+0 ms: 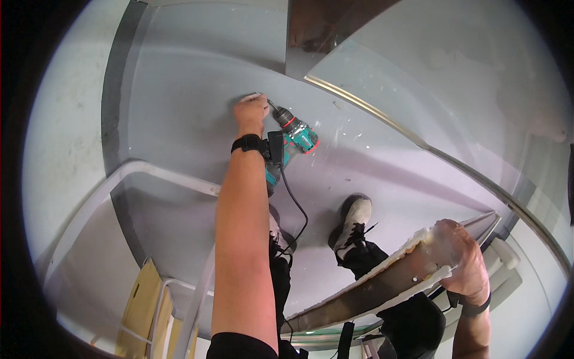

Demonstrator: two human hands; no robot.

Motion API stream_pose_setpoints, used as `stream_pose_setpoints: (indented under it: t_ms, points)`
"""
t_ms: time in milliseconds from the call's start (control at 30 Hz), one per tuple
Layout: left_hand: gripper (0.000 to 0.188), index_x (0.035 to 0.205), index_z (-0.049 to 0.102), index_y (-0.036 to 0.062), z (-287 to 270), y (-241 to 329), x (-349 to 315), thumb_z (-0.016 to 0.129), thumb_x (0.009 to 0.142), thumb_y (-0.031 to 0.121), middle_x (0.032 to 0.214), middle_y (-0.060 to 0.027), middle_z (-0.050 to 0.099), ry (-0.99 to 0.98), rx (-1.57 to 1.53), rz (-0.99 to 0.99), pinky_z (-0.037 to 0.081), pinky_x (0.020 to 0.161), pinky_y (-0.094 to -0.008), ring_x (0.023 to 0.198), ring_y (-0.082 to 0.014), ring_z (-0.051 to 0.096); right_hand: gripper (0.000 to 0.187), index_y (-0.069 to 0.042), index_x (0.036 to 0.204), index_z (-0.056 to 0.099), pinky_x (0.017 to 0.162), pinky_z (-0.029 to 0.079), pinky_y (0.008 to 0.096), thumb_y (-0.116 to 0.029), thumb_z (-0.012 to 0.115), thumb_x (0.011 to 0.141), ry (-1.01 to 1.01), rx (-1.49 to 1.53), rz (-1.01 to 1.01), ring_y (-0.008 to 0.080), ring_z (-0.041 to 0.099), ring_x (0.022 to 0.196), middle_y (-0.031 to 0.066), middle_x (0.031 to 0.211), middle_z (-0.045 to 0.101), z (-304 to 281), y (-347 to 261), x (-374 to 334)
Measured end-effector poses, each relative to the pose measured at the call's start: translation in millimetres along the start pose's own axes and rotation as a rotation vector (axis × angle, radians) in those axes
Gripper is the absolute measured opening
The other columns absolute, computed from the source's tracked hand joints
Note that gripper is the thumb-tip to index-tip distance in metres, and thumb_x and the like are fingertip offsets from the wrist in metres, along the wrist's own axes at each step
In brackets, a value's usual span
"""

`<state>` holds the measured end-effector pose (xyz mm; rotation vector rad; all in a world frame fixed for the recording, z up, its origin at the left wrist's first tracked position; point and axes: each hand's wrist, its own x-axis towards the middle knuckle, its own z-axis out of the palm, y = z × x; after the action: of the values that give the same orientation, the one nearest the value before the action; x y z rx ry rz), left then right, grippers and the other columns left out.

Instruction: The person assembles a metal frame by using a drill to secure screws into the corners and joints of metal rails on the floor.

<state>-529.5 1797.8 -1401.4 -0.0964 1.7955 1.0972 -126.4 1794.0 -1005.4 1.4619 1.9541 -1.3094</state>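
Note:
My left hand [251, 112] reaches down to the grey floor, its fingers curled together beside the tip of a drill bit. Whatever they pinch, if anything, is too small to make out. The bit belongs to a teal and black cordless drill [300, 135] with red trim, lying on the floor; my wrist partly covers its handle. At the lower right, my right hand [465, 263] grips the end of a long brown strip [382, 276] with ragged white foam-like edges. The strip slants down to the left, in front of my legs.
A white tubular frame [134, 169] stands at left, with yellowish boards [139, 305] below it. Clear glass [478, 78] with a metal bottom rail [365, 109] crosses the right side. My shoes [357, 218] are on the floor, where small white debris lies scattered.

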Motion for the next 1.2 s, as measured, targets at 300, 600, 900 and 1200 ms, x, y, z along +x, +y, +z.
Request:
stream_pose_setpoints:
  t_ms: [300, 600, 900, 1200]
  points:
    - [0.025, 0.109, 0.06, -0.0022, 2.1, -0.9, -1.0, 0.071, 0.087, 0.002, 0.098, -0.0125, 0.068, -0.043, -0.055, -0.062, 0.061, 0.073, -0.0315, 0.087, -0.0258, 0.071, 0.084, 0.004, 0.131, 0.056, 0.104, 0.048, 0.0434, -0.004, 0.071, 0.048, -0.015, -0.01, 0.016, 0.0442, 0.057, 0.12, 0.0255, 0.126, 0.06, 1.3, -1.0, 4.3]
    - [0.017, 0.101, 0.065, -0.0053, 8.7, 5.9, -3.3, 0.069, 0.085, -0.001, 0.088, -0.0128, 0.068, -0.011, 0.055, -0.049, 0.062, 0.068, -0.0326, 0.073, -0.0205, 0.069, 0.083, 0.006, 0.129, 0.056, 0.104, 0.048, 0.043, -0.004, 0.07, 0.048, -0.014, -0.04, -0.027, 0.0444, 0.057, 0.12, 0.026, 0.127, 0.06, -1.0, 1.7, 9.0]
    - [0.069, 0.136, 0.048, -0.0016, 10.7, -28.0, -93.4, 0.074, 0.08, 0.03, 0.123, -0.0202, 0.063, 0.174, 1.058, 0.261, 0.046, 0.102, -0.0447, 0.115, -0.0382, 0.061, 0.08, 0.005, 0.13, 0.056, 0.106, 0.046, 0.0431, -0.003, 0.07, 0.052, -0.014, -0.043, 0.003, 0.0446, 0.056, 0.122, 0.0269, 0.128, 0.059, -2.5, 4.4, 9.0]
    - [0.081, 0.152, 0.031, 0.0077, -39.3, -68.4, -151.2, 0.07, 0.082, 0.014, 0.119, -0.0134, 0.061, -0.003, 1.56, 0.586, 0.034, 0.112, -0.0502, 0.114, -0.0322, 0.06, 0.074, 0.005, 0.134, 0.053, 0.101, 0.048, 0.043, -0.002, 0.07, 0.061, -0.006, -0.003, -0.098, 0.0436, 0.057, 0.119, 0.0264, 0.127, 0.059, -9.2, -13.2, 0.1]
